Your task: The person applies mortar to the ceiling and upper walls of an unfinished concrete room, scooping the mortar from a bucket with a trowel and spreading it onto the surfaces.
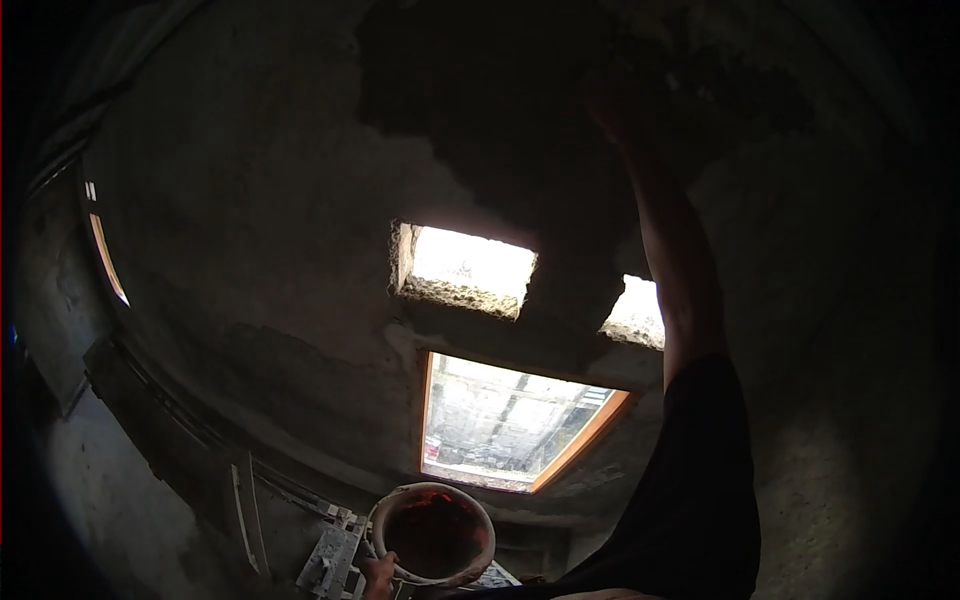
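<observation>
My left hand [379, 574] is closed on the left side of the rim of a round, pale-rimmed bucket [487, 545]. The bucket's inside looks reddish and dark, and I cannot make out what it contains. My right arm reaches high up the wall. At its end, my right hand [615, 110] is against or close to a dark, damp-looking patch [500, 100] on the wall. Deep shadow hides the fingers there, so anything in them does not show.
Below the patch, two rough-edged openings, a left one [470, 265] and a right one [638, 312], let in bright light. A wood-framed window [510, 420] sits under them. A splattered metal piece [330, 560] stands left of the bucket, and boards [245, 510] lean farther left.
</observation>
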Tool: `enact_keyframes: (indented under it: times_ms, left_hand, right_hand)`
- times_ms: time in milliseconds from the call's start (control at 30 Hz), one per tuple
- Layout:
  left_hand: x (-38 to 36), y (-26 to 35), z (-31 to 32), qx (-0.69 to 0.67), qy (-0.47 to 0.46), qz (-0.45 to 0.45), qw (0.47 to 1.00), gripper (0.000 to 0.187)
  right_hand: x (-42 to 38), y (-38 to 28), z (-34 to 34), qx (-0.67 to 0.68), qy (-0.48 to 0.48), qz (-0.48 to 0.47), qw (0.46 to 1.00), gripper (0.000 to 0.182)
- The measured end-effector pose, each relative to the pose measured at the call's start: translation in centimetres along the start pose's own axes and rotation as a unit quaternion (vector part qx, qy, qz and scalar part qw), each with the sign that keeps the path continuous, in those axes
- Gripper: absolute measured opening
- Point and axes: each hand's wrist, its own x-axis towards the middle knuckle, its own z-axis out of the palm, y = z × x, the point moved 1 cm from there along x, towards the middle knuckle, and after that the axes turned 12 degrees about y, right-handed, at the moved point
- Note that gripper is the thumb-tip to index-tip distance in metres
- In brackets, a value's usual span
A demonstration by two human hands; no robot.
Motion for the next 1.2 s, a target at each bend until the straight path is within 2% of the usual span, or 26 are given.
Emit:
enact_keyframes:
  times_ms: [67,100,167,200,267,300,367,433,467,533,567,633,667,700,733,967,1033,1067,1167,1200]
  left_hand:
    - [1.3,-0.3,1.3,0.024,0.005,0.021,0.999,0.050]
    - [0.3,0.6,0.8,0.023,0.004,0.024,0.999,0.050]
    - [-1.6,2.1,-0.3,-0.023,-0.033,0.040,0.998,0.048]
    - [0.3,0.9,1.2,-0.013,0.001,0.071,0.997,0.042]
    - [-0.6,1.4,-0.1,0.004,-0.003,0.078,0.997,0.044]
    - [-1.6,2.2,-0.6,0.018,-0.010,0.083,0.996,0.046]
    - [-3.3,2.9,-1.5,-0.012,-0.018,0.080,0.997,0.050]
    - [-2.5,2.2,-0.9,0.000,-0.019,0.074,0.997,0.048]
    - [-2.5,2.1,-0.8,-0.014,-0.016,0.080,0.997,0.045]
    - [-1.2,1.1,0.3,-0.003,0.011,0.079,0.997,0.045]
    - [-0.6,0.6,0.9,0.009,0.035,0.078,0.996,0.044]
    - [-0.6,0.4,1.2,0.002,0.028,0.081,0.996,0.046]
    - [-0.7,0.3,1.2,0.007,0.032,0.076,0.997,0.046]
    - [-0.7,0.4,1.2,0.011,0.036,0.070,0.997,0.046]
    - [-0.9,0.4,1.2,0.012,0.035,0.071,0.997,0.046]
    - [-1.3,0.7,0.0,0.058,0.035,0.067,0.995,0.055]
    - [-1.1,1.2,0.1,0.056,0.022,0.053,0.997,0.058]
    - [-0.8,0.7,0.2,0.064,0.030,0.067,0.995,0.059]
    - [-2.4,1.6,-1.0,0.066,0.020,0.083,0.994,0.060]
    - [-3.1,2.0,-1.5,0.057,0.002,0.084,0.995,0.060]
  right_hand:
    - [-1.7,-1.2,-5.8,0.196,-0.073,0.188,0.960,0.033]
    - [-2.7,-1.1,-5.2,0.193,-0.070,0.188,0.960,0.033]
    - [-5.6,-1.4,-3.7,0.205,0.022,0.124,0.971,0.038]
    - [-5.7,-1.5,-5.5,0.203,0.025,0.126,0.971,0.038]
    - [-5.7,-2.4,-9.9,0.214,-0.081,0.179,0.957,0.036]
    - [-5.5,-2.3,-10.2,0.215,-0.082,0.181,0.956,0.036]
    - [-4.9,-1.9,-9.5,0.251,0.107,0.193,0.942,0.036]
    - [-1.9,-0.3,-7.7,0.166,0.013,0.230,0.959,0.036]
    - [-0.6,0.4,-6.2,0.169,0.014,0.234,0.957,0.036]
    - [1.8,1.7,-3.5,0.119,0.073,0.106,0.985,0.035]
    - [2.6,1.4,-1.5,0.120,0.075,0.108,0.984,0.035]
    - [2.3,0.2,2.9,0.174,0.175,0.258,0.934,0.035]
    - [1.1,-0.1,4.0,0.174,0.173,0.260,0.934,0.035]
    - [0.0,-0.4,4.8,0.139,0.092,0.233,0.958,0.035]
    - [-0.8,-0.6,4.6,0.102,0.010,0.204,0.974,0.034]
    - [-10.6,-2.2,-5.8,0.185,-0.069,0.281,0.939,0.034]
    - [-11.6,-2.3,-6.5,0.197,0.028,0.227,0.953,0.036]
    - [-12.2,-2.3,-6.7,0.196,0.026,0.229,0.953,0.036]
    - [-11.6,-1.7,-9.2,0.244,0.075,0.282,0.925,0.036]
    - [-10.8,-1.1,-10.3,0.253,0.052,0.349,0.901,0.037]
